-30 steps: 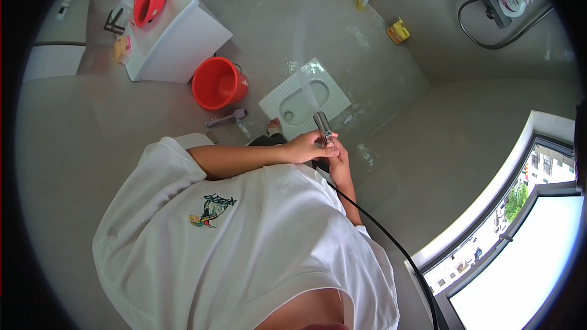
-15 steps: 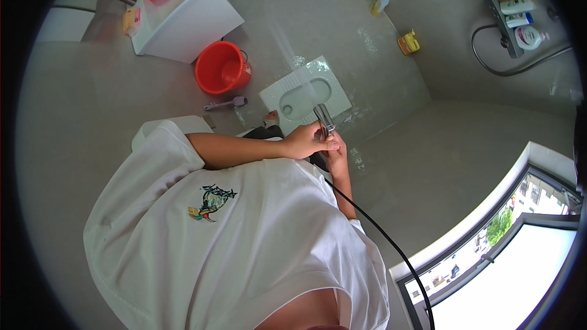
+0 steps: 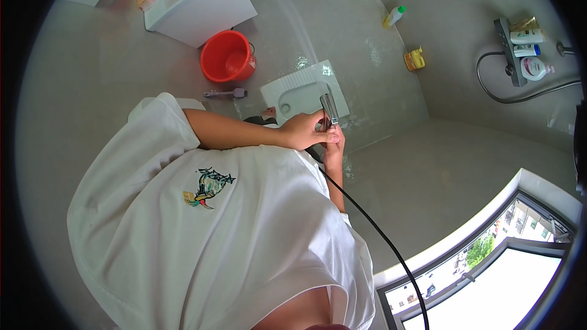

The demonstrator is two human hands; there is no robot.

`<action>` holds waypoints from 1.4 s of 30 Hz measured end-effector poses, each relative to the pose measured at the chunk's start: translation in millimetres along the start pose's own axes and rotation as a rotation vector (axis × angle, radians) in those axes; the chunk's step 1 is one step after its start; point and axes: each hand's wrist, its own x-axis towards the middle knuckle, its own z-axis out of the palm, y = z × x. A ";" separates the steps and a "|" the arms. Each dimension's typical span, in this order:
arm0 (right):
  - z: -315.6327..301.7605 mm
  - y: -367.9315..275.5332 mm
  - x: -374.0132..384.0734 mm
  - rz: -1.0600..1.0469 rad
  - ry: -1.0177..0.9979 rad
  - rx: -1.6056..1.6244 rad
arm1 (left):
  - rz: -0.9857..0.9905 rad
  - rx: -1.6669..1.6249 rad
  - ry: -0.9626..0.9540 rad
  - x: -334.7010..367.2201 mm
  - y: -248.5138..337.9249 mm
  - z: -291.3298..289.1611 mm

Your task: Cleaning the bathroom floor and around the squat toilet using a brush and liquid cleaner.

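A silver hand-held spray nozzle (image 3: 330,109) is between my two hands, in front of my waist. My left hand (image 3: 301,131) curls round the near end of it, its thumb lying toward the right hand. From the right, my right hand (image 3: 334,145) grips below the nozzle, its fingers partly hidden behind the left. A pale streak of water runs from the nozzle over the white squat toilet (image 3: 287,93) and along the grey floor (image 3: 345,18) beyond it. Wet patches shine around the toilet's rim.
A red bucket (image 3: 227,56) stands by the white cabinet (image 3: 208,9), with a brush (image 3: 226,93) lying nearer. Two bottles, one green-capped (image 3: 394,17) and one yellow (image 3: 414,59), stand by the right wall. A shelf (image 3: 510,53) holds toiletries. A black cable (image 3: 376,223) passes on my right.
The view has shifted slightly, so the room sits differently in it. The nozzle stays in both hands and now tilts a little more away to the left. Water still streams across the floor.
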 end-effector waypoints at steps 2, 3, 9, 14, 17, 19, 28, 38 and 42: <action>2.4 0.3 0.8 -0.060 0.048 -0.015 | 0.038 0.042 -0.018 0.5 6.2 -1.8; 2.7 2.2 -0.4 -0.059 0.048 -0.015 | 0.038 0.042 -0.018 0.2 10.2 -2.6; 2.4 4.9 -6.8 -0.149 0.192 -0.045 | 0.033 0.119 -0.094 6.3 15.9 -0.7; -1.9 -0.5 -16.3 -0.249 0.271 -0.122 | 0.093 0.166 -0.198 16.2 24.2 0.5; 0.1 -6.2 -24.3 -0.289 0.299 -0.168 | 0.131 -0.014 -0.222 16.1 12.7 13.0; 0.3 -4.3 -30.3 -0.298 0.350 -0.165 | 0.139 -0.020 -0.255 17.9 12.2 15.4; 11.3 -12.4 -42.0 -0.340 0.440 -0.274 | 0.196 0.008 -0.388 15.6 16.9 9.9; 16.3 -11.4 -35.3 -0.347 0.378 -0.339 | 0.209 0.017 -0.346 5.3 16.9 -4.5; 15.1 -7.3 -33.5 -0.354 0.357 -0.379 | 0.219 0.035 -0.345 4.0 12.9 -7.4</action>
